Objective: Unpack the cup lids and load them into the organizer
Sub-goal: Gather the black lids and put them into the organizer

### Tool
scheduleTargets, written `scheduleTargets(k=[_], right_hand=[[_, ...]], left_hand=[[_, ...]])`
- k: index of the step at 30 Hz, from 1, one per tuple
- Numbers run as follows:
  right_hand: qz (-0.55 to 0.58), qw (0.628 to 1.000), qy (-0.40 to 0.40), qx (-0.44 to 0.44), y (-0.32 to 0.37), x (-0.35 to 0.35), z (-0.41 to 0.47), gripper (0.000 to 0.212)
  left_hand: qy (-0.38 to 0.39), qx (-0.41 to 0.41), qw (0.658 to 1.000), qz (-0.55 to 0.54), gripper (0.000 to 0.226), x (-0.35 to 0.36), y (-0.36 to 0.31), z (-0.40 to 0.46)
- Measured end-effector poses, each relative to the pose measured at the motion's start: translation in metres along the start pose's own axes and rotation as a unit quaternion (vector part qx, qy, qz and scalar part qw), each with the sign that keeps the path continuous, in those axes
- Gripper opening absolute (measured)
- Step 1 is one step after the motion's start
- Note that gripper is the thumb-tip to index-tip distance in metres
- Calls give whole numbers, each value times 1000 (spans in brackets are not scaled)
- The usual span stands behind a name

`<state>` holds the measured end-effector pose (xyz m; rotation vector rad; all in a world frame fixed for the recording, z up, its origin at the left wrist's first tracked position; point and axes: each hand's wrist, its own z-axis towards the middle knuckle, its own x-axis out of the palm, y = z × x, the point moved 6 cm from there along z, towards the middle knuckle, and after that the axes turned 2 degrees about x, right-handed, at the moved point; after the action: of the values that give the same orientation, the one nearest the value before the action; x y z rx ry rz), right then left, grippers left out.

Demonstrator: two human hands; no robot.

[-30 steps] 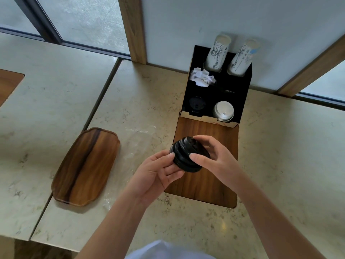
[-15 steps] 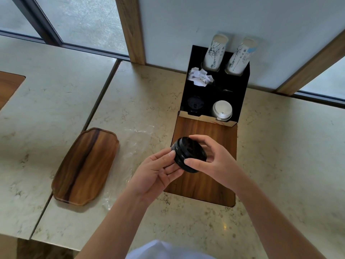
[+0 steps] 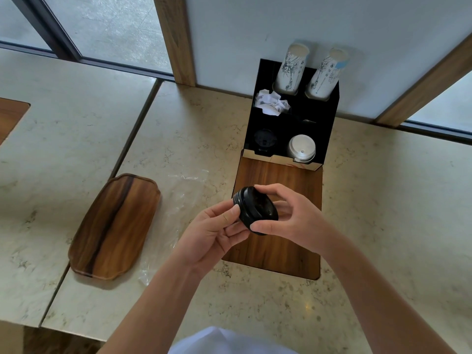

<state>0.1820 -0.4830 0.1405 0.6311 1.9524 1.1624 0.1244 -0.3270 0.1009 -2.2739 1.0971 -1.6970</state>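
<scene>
A short stack of black cup lids (image 3: 256,209) is held in the air above the wooden panel (image 3: 278,246). My left hand (image 3: 212,233) pinches its lower left edge, and my right hand (image 3: 291,218) grips it from the right with thumb and fingers. Behind stands the black organizer (image 3: 329,118). Its front left compartment holds black lids (image 3: 264,140), and its front right one holds white lids (image 3: 302,148).
Two stacks of printed paper cups (image 3: 292,67) lean in the organizer's back row, with crumpled white paper (image 3: 272,104) in front of them. A clear plastic wrapper (image 3: 176,215) lies on the marble counter beside a wooden tray (image 3: 115,226). A wall rises right behind the organizer.
The stack of lids has tilted so its top face turns more toward the right, and both hands have shifted their grip slightly. Nothing else has moved.
</scene>
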Motion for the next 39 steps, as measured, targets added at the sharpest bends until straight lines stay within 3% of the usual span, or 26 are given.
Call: scheduleTargets(k=[4, 9, 14, 16, 19, 23, 26, 29, 32, 39], right_hand=[[-41, 999, 0, -10, -1, -4, 0, 75], [-70, 997, 2, -40, -1, -6, 2, 79], [-21, 997, -69, -7, -16, -12, 3, 85], [42, 994, -102, 18, -25, -12, 0, 75], [186, 967, -160, 72, -42, -13, -3, 43], [210, 950, -205, 107, -54, -11, -1, 34], [189, 955, -212, 90, -57, -12, 7, 38], [172, 945, -260, 103, -83, -62, 40, 41], [134, 947, -274, 100, -83, -68, 49, 37], [192, 923, -314, 117, -96, -72, 78, 38]], left_hand=[[-27, -1, 999, 42, 62, 3, -1, 1], [-88, -7, 995, 43, 44, 4, 7, 7], [-106, 20, 994, 1, 64, 6, 9, 16], [-106, 34, 994, -6, 61, 6, 9, 19], [-118, 41, 992, 1, 51, 5, 14, 25], [-155, 50, 986, 22, 36, -5, 21, 29], [-184, 51, 977, 91, 35, -10, 19, 35], [-212, 48, 952, 217, 39, -3, 5, 100], [-218, 77, 922, 310, 45, 0, -9, 108], [-212, 114, 898, 367, 32, -5, -22, 145]])
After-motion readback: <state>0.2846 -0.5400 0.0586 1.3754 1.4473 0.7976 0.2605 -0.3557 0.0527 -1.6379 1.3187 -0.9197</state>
